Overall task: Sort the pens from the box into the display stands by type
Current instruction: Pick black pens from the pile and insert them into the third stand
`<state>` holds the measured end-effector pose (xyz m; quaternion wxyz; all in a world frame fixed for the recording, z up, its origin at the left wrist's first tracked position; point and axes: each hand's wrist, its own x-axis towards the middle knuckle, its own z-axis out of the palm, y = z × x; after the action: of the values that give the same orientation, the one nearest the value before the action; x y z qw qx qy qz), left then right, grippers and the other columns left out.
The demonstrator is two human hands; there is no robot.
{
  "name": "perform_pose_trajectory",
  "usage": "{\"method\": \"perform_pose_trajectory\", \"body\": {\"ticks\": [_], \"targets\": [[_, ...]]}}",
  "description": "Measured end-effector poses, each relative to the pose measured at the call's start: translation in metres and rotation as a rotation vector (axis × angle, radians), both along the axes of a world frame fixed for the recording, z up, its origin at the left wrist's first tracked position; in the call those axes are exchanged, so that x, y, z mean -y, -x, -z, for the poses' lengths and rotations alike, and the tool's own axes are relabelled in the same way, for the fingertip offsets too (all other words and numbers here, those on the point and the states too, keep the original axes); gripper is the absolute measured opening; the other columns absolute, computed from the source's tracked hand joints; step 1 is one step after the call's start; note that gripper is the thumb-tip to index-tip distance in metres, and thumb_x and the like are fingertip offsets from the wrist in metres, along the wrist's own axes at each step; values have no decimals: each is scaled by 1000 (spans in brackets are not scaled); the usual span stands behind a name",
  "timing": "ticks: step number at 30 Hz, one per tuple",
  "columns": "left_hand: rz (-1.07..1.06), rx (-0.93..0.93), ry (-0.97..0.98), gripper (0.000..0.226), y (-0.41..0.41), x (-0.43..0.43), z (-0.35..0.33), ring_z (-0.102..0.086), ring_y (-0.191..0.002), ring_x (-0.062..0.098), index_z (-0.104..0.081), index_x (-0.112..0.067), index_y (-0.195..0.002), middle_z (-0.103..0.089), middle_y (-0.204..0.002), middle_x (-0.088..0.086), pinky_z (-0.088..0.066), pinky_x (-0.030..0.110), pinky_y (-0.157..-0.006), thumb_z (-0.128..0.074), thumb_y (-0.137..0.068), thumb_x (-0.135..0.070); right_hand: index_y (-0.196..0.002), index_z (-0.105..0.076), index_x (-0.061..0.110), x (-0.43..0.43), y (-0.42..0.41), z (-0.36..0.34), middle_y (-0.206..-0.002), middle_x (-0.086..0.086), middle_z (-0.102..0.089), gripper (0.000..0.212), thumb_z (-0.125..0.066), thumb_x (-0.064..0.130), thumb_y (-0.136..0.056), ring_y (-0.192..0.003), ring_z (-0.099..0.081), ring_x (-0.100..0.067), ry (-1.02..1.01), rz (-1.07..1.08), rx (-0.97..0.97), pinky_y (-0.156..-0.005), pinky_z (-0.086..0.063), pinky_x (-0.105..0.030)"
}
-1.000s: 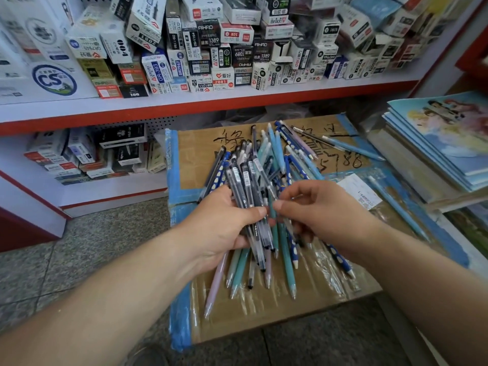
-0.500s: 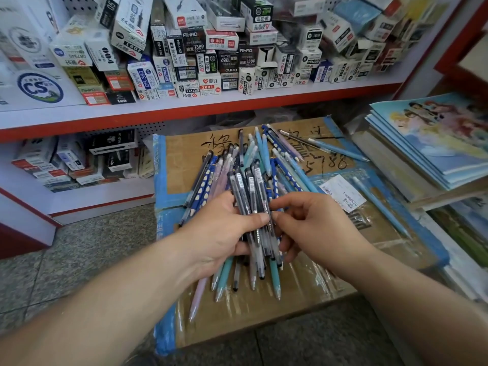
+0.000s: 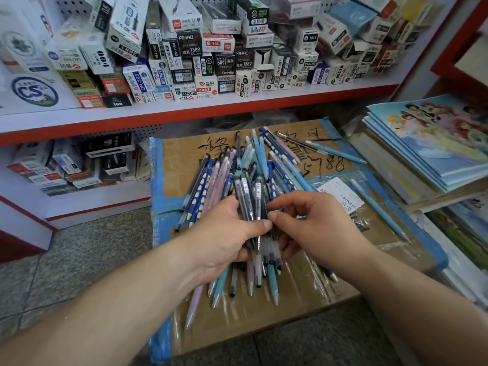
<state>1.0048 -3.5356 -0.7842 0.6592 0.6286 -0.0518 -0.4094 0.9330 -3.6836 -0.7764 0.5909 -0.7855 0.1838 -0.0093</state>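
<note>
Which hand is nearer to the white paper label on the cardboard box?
Right. The right hand lies just left of the white paper label; the left hand is farther left.

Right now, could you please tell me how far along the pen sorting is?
Done: nothing visibly; no display stand is in view. In hand: the left hand grips a mixed bundle of pens, the right hand pinching at its dark ones. Left: the bundle, plus loose pens on the cardboard box.

Head view, forward-down, near hands (image 3: 266,233)

Pens (image 3: 248,191) bunched tighter, seemingly pulled nearer, right hand (image 3: 314,228) closing round them
</note>
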Motion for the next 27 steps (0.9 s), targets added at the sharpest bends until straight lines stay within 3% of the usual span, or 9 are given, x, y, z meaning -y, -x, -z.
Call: {"method": "perform_pose_trajectory", "body": {"ticks": [3, 9, 14, 18, 20, 24, 27], "targets": [[-17, -22, 16, 33, -1, 0, 0, -74, -87, 27, -61, -13, -121, -75, -100, 10, -62, 50, -75, -62, -93, 5, -91, -70, 14, 0, 0, 3, -66, -4, -67, 8, -72, 6, -91, -53, -68, -23, 0, 48, 27, -50, -58, -36], [-27, -42, 21, 32, 0, 0, -3, -75, -81, 24, -63, -13, -119, -76, -97, 11, -61, 38, -60, -63, -93, 5, -87, -74, 11, 2, -1, 3, -63, -6, -70, 3, -76, 10, -88, -54, -65, -19, -31, 89, -2, -53, -59, -33], [-27, -59, 19, 34, -1, 0, -3, -75, -85, 26, -63, -12, -123, -76, -103, 14, -61, 41, -64, -62, -93, 5, -89, -75, 11, 2, 0, -2, -67, -10, -72, 4, -72, 10, -92, -58, -67, -20, -42, 54, -46, -57, -61, -33], [-11, -79, 34, 34, -1, 0, -7, -74, -85, 24, -61, -11, -123, -76, -105, 15, -63, 46, -69, -62, -93, 5, -89, -72, 27, 28, -14, -10, -74, 3, -71, 9, -68, 21, -95, -62, -66, -8, 312, 63, -52, -56, -55, -21], [-9, -83, 29, 33, -2, -1, -10, -75, -83, 23, -60, -10, -122, -76, -103, 14, -63, 43, -64, -62, -93, 5, -97, -72, 27, 55, -34, -11, -83, 11, -69, 7, -67, 23, -96, -71, -64, -4, 523, 140, -16, -58, -49, -17], [-25, -72, 6, 33, -1, -3, -9, -75, -79, 19, -60, -10, -123, -77, -98, 10, -59, 33, -55, -63, -93, 4, -107, -73, 21, 105, -83, 5, -89, 3, -66, 13, -65, 24, -97, -75, -61, -12, 714, 214, -91, -59, -48, -26], [-20, -67, 8, 30, -1, -6, -10, -75, -77, 19, -60, -9, -119, -76, -93, 9, -59, 34, -54, -63, -93, 5, -113, -72, 20, 124, -111, 19, -98, -5, -69, 20, -66, 26, -95, -82, -64, -23, 830, 178, -156, -73, -56, -36]]}}
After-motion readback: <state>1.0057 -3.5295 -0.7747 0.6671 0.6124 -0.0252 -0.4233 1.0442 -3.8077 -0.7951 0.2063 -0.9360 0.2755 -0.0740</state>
